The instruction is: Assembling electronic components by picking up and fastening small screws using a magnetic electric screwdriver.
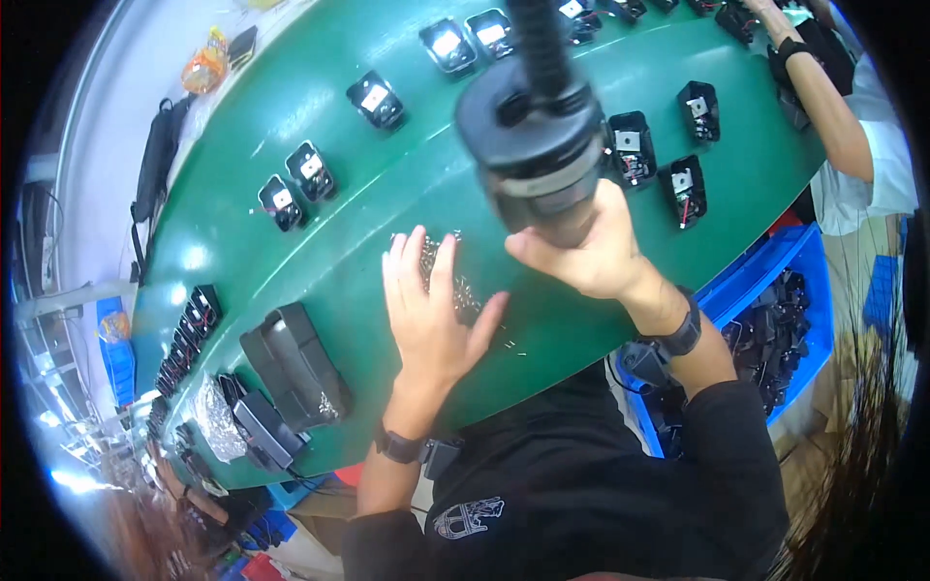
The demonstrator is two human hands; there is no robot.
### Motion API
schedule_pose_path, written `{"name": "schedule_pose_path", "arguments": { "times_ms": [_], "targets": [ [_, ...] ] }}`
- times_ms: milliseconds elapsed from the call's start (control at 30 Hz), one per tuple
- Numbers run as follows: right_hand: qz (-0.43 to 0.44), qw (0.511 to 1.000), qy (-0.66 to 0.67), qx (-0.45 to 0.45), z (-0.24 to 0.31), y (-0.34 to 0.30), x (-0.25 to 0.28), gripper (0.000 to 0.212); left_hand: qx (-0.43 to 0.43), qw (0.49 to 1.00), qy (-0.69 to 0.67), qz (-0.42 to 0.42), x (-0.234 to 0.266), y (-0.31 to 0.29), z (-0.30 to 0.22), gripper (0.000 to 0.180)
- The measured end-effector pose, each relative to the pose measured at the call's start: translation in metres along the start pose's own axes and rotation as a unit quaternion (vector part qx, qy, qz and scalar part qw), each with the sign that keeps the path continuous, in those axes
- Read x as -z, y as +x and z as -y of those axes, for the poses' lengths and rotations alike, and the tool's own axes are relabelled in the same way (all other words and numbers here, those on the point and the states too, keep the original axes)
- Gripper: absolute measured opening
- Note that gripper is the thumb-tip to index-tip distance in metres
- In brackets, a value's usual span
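Note:
My right hand (605, 257) is closed around a thick black electric screwdriver (528, 131), which hangs from a ribbed cord. The tool is blurred, and its tip is hidden beneath its body. My left hand (418, 329) lies palm down with fingers spread over a scatter of small screws (465, 292) on the green table (378, 203). Some screws show between the fingers, and a few lie loose near the thumb. Just beyond the screwdriver is an open black housing (632, 155) with parts inside. Two more housings, one far (699, 113) and one near (685, 194), sit to its right.
Further open housings (376, 99) line the table's far side. At left are a black tray (295, 363), a silvery bubble-wrap bag (221, 421) and a row of black parts (186, 339). A blue crate (821, 290) of black parts stands at right. A co-worker's arm (823, 102) reaches in far right.

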State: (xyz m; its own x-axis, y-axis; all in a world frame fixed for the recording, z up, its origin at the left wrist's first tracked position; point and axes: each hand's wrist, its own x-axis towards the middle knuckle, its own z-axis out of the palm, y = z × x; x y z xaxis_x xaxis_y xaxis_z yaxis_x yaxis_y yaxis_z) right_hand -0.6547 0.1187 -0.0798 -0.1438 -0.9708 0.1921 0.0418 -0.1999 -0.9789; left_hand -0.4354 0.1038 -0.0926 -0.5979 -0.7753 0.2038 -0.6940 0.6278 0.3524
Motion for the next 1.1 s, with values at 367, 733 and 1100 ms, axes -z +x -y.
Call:
{"name": "schedule_pose_path", "arguments": {
  "times_ms": [367, 733, 1100],
  "targets": [
    [-0.024, 1.0, -0.001, 0.016, -0.006, -0.001, 0.005, 0.029, -0.021, 0.993, 0.085, 0.08, 0.007, 0.003, -0.024, 0.061],
    [-0.035, 0.998, 0.032, -0.043, 0.0, -0.003, 0.002, 0.032, -0.051, 0.994, 0.056, -0.08, 0.007, 0.022, 0.012, 0.021],
    [0.054, 0.996, -0.066, 0.009, 0.032, 0.012, -0.025, 0.049, 0.027, 0.961, -0.204, -0.183, 0.029, 0.018, 0.024, 0.016]
  ]
}}
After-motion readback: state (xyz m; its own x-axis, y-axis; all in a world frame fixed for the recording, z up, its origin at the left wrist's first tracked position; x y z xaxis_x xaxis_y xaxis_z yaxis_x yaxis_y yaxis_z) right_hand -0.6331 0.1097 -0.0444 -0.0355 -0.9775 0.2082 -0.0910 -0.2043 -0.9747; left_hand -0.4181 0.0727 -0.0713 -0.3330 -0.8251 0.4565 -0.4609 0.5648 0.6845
